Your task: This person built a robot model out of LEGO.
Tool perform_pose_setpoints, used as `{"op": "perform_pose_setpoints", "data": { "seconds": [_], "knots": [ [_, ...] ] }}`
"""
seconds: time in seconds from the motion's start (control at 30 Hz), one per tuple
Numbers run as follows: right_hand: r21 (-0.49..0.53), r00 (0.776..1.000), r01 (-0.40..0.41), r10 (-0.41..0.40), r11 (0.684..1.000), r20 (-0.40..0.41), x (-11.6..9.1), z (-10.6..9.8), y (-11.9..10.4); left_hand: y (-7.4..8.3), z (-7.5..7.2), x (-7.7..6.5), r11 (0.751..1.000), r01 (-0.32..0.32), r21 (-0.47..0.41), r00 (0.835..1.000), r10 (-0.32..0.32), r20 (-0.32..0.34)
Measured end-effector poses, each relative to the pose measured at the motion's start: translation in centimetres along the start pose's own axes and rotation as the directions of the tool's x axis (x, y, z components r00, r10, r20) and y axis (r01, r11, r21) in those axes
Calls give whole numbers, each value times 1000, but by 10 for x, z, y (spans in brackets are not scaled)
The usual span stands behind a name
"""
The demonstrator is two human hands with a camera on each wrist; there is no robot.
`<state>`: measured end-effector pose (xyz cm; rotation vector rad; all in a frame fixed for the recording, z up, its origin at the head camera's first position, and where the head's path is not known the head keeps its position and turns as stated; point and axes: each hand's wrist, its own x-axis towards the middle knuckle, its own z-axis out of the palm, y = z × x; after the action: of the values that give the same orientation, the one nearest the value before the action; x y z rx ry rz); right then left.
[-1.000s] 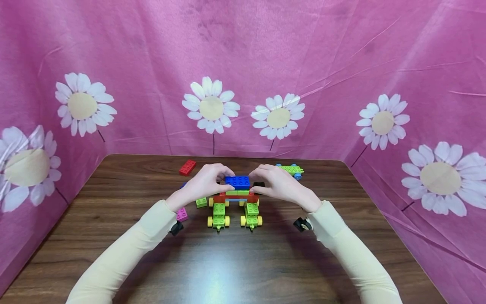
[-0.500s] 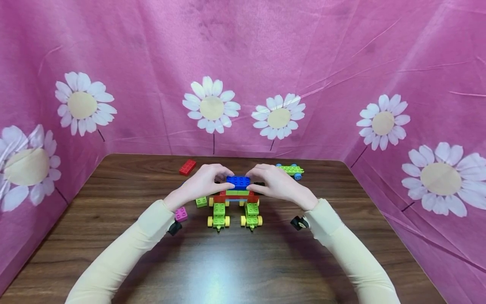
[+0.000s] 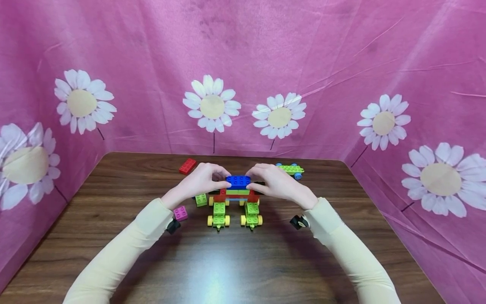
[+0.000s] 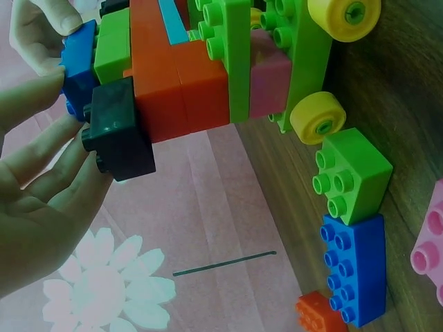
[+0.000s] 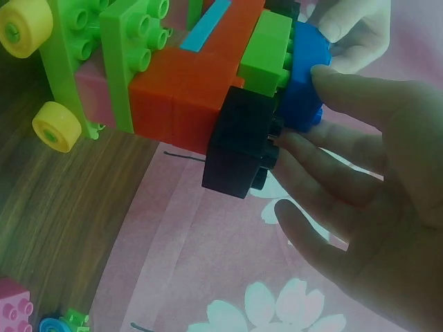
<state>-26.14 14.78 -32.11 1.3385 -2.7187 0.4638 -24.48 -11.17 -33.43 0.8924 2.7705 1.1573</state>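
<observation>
Over the wheeled build [image 3: 237, 196], a blue brick [image 3: 238, 182].
Left hand [image 3: 201, 179] and right hand [image 3: 274, 181] pinch its opposite ends, likely keeping it level.

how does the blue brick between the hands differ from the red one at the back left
The blue brick is pinched by the left hand and the right hand over the model; the red brick lies loose on the table. The blue brick runs square across the head view, while the red brick lies slantwise. Both are studded on top.
</observation>
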Motion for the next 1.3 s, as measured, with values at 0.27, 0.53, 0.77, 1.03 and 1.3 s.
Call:
{"op": "perform_pose_setpoints", "data": {
  "seconds": [0.27, 0.53, 0.77, 1.03, 1.3],
  "knots": [
    [-13, 1000, 25, -25, 1000, 7, 6, -1, -4, -2, -7, 1, 1000, -2, 22, 1000, 1, 31],
    [17, 999, 38, -38, 999, 15, 10, 0, -6, -2, -9, 1, 1000, 12, 23, 999, -13, 38],
    [-57, 999, 34, -34, 998, 12, 12, -3, -9, -2, -9, 1, 1000, 7, 30, 999, -8, 33],
    [-75, 1000, 18, -17, 997, 14, 10, -3, -10, -6, -6, 3, 1000, -8, -3, 999, 8, 44],
    [-48, 1000, 2, -2, 999, 1, 4, 0, -8, -11, -3, 8, 997, 22, -76, 997, -16, 80]
  ]
}}
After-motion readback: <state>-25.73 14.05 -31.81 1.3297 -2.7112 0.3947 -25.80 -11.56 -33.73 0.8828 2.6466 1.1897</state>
